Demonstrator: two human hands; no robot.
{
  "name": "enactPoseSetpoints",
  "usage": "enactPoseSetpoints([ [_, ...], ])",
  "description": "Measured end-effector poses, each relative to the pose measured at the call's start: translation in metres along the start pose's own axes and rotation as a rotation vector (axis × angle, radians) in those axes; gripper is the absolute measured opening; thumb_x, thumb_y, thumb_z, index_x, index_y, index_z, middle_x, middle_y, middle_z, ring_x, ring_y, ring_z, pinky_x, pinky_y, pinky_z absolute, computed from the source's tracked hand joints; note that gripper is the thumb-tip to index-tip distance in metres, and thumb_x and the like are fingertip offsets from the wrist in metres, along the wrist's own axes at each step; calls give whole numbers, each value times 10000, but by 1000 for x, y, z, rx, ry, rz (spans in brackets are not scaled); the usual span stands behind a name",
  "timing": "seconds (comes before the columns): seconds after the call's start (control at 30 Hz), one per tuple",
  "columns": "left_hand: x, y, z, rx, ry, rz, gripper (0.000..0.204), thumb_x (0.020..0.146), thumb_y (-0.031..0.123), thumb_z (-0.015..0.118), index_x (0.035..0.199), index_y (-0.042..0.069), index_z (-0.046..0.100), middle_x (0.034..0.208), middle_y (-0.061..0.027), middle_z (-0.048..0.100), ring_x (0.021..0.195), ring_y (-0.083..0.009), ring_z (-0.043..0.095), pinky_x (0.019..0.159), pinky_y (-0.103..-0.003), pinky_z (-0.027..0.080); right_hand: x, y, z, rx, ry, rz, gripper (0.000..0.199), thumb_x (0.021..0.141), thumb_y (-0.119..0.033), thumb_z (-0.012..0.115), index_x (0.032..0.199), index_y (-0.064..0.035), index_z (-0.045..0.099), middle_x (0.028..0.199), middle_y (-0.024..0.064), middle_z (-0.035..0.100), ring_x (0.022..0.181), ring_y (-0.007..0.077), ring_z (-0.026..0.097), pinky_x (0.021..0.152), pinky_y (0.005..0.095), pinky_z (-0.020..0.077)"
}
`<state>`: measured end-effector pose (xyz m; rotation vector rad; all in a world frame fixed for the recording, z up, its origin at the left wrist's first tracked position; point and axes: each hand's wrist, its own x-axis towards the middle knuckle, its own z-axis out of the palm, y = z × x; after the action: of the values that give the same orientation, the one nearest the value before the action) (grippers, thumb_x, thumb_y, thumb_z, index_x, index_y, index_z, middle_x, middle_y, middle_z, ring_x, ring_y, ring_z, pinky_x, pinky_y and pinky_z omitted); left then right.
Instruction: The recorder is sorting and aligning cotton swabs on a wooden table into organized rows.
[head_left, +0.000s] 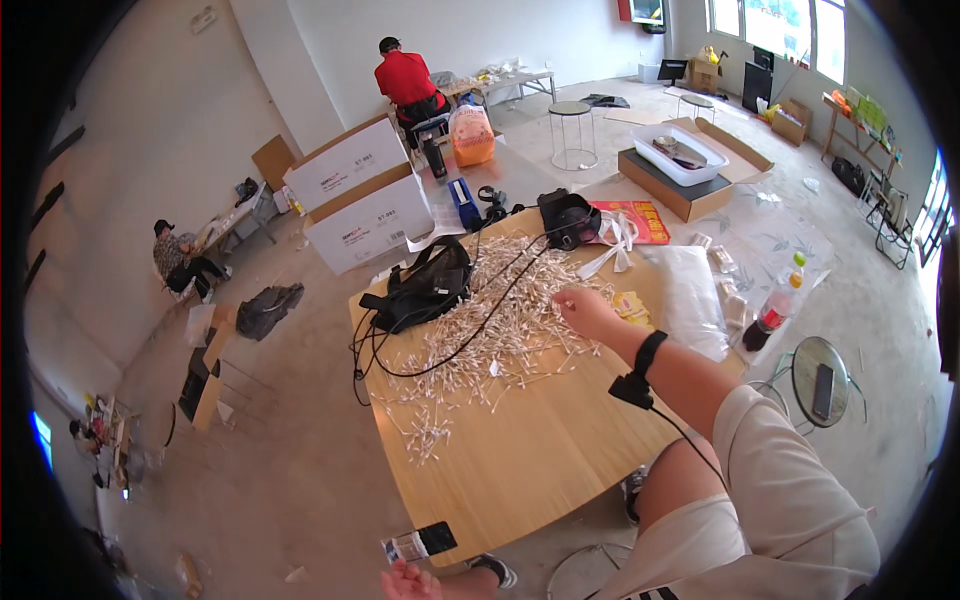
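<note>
A wide, loose heap of cotton swabs (500, 300) covers much of the wooden table (520, 440). At the heap's right edge rests my right hand (585, 312), its fingers curled closed. Whatever they hold is hidden. A black strap with a small device circles that wrist. My left hand (410, 582) is low at the bottom edge, partly cut off, fingers loosely apart with nothing seen in them. Just above it, a dark flat object (425, 541) lies on the table corner. Yellow packets (630, 307) sit beside my right hand.
A black bag (425, 285) with trailing cables lies against the swabs. Rightward are a clear plastic pack (688, 300) and a cola bottle (772, 312). White cartons (365, 215) and a white tub (680, 155) stand beyond. A person in red (408, 80) sits far off.
</note>
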<state>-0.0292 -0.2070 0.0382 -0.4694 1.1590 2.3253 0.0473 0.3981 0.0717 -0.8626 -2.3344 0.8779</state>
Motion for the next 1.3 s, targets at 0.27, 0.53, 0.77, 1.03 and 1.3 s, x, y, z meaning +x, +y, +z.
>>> enactPoseSetpoints([
  [0.27, 20, 7, 10, -50, -53, -101, 396, 1037, 482, 518, 1048, 125, 689, 870, -38, 687, 625, -177, 503, 541, -294, 402, 51, 9, 52, -620, 243, -129, 281, 844, -291, 708, 1017, -73, 670, 1040, 117, 671, 1056, 322, 651, 884, 467, 518],
  [0.53, 23, 2, 18, -47, -157, -114, 339, 1048, 445, 502, 1071, 153, 674, 967, -27, 706, 674, -168, 547, 540, -292, 414, 75, 10, 61, -594, 228, 30, 139, 883, -176, 642, 969, -71, 670, 984, 102, 691, 984, 318, 694, 839, 455, 552],
  [0.77, 18, 4, 21, -40, -137, -101, 320, 1037, 440, 528, 1004, 148, 654, 963, -51, 701, 649, -179, 523, 540, -304, 419, 71, 13, 51, -501, 157, 50, 134, 873, -127, 628, 972, -42, 660, 1034, 162, 693, 922, 363, 718, 786, 455, 589],
  [1.03, 10, 4, 23, -66, -40, -120, 361, 1038, 455, 517, 997, 137, 681, 930, -96, 681, 617, -197, 494, 538, -304, 419, 62, 4, 53, -440, 152, 119, 239, 830, -201, 728, 1005, -51, 664, 1046, 166, 695, 974, 377, 702, 839, 481, 572],
  [1.3, 18, 3, 10, -100, -150, -129, 362, 1042, 455, 507, 969, 145, 679, 936, -90, 718, 618, -200, 510, 528, -310, 416, 70, 8, 40, -321, 180, 230, 193, 853, -197, 635, 902, -43, 741, 954, 214, 728, 920, 404, 710, 819, 500, 575],
])
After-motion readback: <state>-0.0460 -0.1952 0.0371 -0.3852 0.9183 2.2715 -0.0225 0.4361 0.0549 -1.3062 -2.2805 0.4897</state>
